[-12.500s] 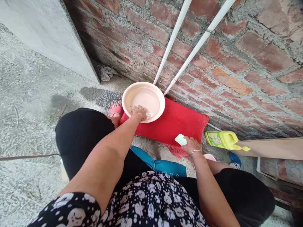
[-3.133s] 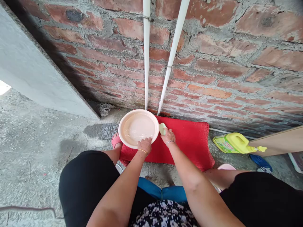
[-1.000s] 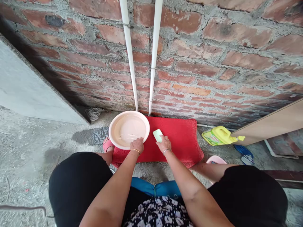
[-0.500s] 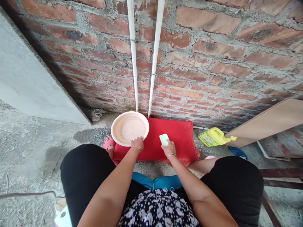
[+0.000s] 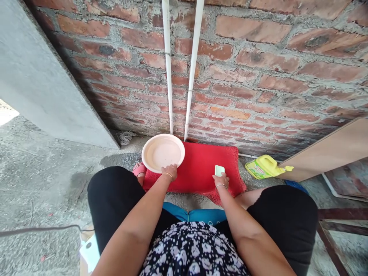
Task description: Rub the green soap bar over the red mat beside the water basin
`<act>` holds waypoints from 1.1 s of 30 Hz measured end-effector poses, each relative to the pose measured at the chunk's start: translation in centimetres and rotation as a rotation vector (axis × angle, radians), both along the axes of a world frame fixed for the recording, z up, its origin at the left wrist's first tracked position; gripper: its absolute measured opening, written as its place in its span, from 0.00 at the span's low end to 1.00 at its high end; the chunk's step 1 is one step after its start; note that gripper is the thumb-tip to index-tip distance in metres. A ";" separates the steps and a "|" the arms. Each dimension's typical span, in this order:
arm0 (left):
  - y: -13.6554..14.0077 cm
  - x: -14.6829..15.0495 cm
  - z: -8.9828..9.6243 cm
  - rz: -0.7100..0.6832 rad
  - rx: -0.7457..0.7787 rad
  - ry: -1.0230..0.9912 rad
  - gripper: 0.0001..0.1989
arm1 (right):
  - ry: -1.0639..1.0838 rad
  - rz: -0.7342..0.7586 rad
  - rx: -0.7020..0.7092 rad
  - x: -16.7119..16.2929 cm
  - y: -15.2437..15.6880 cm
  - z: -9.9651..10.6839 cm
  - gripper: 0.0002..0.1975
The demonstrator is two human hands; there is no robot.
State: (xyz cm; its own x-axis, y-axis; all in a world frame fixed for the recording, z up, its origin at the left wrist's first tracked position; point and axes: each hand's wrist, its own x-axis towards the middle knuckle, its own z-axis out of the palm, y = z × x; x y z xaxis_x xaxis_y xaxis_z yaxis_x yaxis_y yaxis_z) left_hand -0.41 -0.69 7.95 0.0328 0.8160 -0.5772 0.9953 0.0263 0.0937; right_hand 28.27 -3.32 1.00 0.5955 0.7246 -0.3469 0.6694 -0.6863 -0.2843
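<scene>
My left hand is closed round the near right rim of a pale pink basin, which sits tilted over the left end of a red mat. The basin looks wet inside, though its contents are hard to make out. In my right hand is a small pale green block with rounded corners, pressed flat against the mat's right part. Its underside is hidden, so its exact kind does not show.
A yellow detergent jug stands right of the mat. Behind rises a brick wall with two white pipes. A grey slab leans at left and a tan board at right. White rope lies by the slab.
My right hand has slid the pale green block rightward across the mat. My left hand keeps its grip on the basin, and the whole view has shifted slightly.
</scene>
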 end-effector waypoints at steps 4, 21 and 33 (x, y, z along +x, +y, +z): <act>-0.1 0.0 0.3 0.024 0.002 0.039 0.19 | 0.047 0.380 0.064 -6.1 -0.5 0.0 0.30; 0.0 0.8 0.6 -0.004 -0.007 0.045 0.20 | 0.044 0.114 0.055 -1.4 -1.1 -1.7 0.32; 0.0 0.9 -0.1 -0.020 0.017 0.068 0.20 | 0.115 0.569 0.015 -7.5 -2.0 -1.5 0.29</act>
State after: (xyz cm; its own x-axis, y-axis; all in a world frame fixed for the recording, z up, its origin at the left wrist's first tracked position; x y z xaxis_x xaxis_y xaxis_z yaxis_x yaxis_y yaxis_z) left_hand 0.51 -0.68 7.88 0.0106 0.8254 -0.5645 0.9996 0.0053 0.0264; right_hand 20.82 -5.36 -0.53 0.0700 0.9249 -0.3738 0.8962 -0.2229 -0.3837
